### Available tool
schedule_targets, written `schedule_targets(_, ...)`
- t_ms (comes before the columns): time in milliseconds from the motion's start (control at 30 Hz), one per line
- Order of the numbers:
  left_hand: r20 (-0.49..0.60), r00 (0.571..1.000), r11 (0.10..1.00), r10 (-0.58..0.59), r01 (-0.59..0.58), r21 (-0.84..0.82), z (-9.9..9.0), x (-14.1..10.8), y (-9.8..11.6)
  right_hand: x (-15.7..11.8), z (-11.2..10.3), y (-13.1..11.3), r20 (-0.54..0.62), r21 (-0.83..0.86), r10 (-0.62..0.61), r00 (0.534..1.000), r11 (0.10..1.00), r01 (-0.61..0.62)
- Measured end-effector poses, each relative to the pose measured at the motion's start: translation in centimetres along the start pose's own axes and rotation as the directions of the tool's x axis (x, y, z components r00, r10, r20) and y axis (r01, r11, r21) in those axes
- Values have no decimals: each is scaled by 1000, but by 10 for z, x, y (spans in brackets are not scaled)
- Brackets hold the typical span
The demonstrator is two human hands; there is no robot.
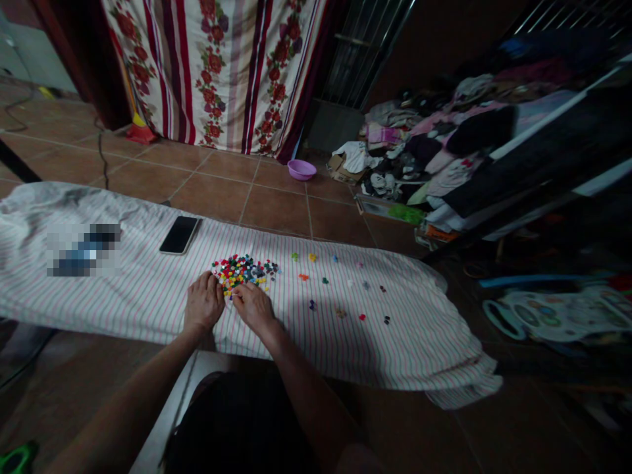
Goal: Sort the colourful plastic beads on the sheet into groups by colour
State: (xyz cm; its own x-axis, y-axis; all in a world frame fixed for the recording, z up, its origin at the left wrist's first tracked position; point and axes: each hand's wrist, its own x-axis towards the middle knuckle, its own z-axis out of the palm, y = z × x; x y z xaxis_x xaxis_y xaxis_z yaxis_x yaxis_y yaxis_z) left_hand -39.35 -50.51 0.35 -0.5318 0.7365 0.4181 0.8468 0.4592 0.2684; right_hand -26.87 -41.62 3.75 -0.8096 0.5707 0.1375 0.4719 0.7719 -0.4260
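A heap of tiny multicoloured pieces [241, 268], too small to name exactly, lies on a striped cloth [162, 296]. My left hand [204, 301] rests palm down against the heap's left edge, its fingers stretched forward over the cloth. At the near edge of the heap, my right hand [254, 307] has its thumb and fingers pinched together; whatever is between the fingertips is too small to make out. To the right, small same-coloured groups are spread apart, among them yellow pieces [313, 257], orange pieces [303, 277], red pieces [362, 317] and dark blue pieces [312, 305].
A phone [180, 235] lies left of the heap, and a blurred-out item [83, 250] sits farther left. Beyond the cloth's far edge, a purple basin [301, 170] stands on the tiled floor before a floral curtain [212, 72]. Piled clothes [434, 141] fill the right side.
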Motion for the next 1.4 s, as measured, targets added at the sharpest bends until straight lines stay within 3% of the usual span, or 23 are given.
schedule_targets(400,22,1000,999,17,-18,29,-5,0,2,-13,-13,4,-71,141,93,993,987,-82)
schedule_targets(667,-14,999,999,30,-30,30,-7,0,3,-35,-18,45,-230,221,175,957,967,-123)
schedule_targets(867,-10,999,998,36,-35,45,-4,-2,1,-50,-37,101,-400,337,288,870,929,-152)
schedule_targets(1000,23,999,997,42,-43,57,-4,-2,0,-60,-55,142,-482,318,322,814,931,-180)
schedule_targets(1233,12,999,998,36,-37,46,-2,-1,-1,-74,-76,202,-574,235,460,678,885,-402)
schedule_targets(1333,14,999,998,38,-38,52,-2,-1,-1,-76,-81,220,-595,202,531,603,825,-527)
schedule_targets(1400,10,999,998,38,-38,54,-2,-1,-1,-76,-84,228,-606,180,544,580,804,-567)
